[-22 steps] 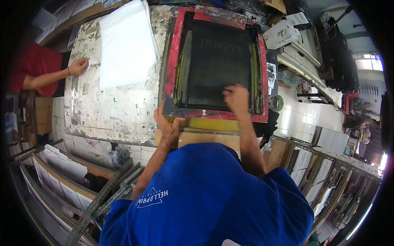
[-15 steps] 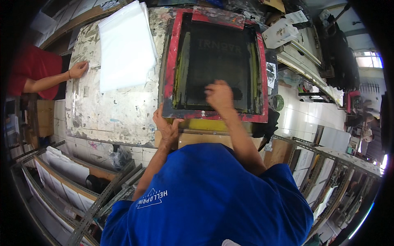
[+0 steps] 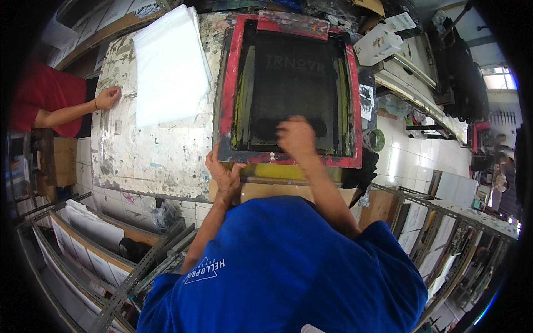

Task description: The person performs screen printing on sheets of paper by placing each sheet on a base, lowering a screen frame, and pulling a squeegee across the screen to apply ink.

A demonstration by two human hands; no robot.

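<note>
In my one view, from the head, I have the red frame (image 3: 357, 119) directly in front of the body, at the right of the paint-spotted desk (image 3: 125, 147); that placement seems to let both arms reach it without stretching. At its far end sits a smeared block (image 3: 292, 26), which I take for something that pins that side.

My left hand (image 3: 224, 173) is at the frame's near left corner, the thumb set apart from the fingers along the near edge; I judge this steadies the corner, but I cannot tell how firmly they close. A yellow strip (image 3: 267, 169) shows just below that edge.

My right hand (image 3: 297, 137) is over the near part of the dark mesh (image 3: 291, 97) inside the frame, beside a blacker patch (image 3: 265, 133). Its fingers look curled, but blur hides whether they hold anything or touch the mesh, so I cannot tell.

On the desk, left of the frame and apart from it, lie white sheets (image 3: 172, 72), presumably there to stay off the dark mesh yet within reach. Beyond them, a co-worker's hand (image 3: 109, 98) is at the desk's left side.
</note>
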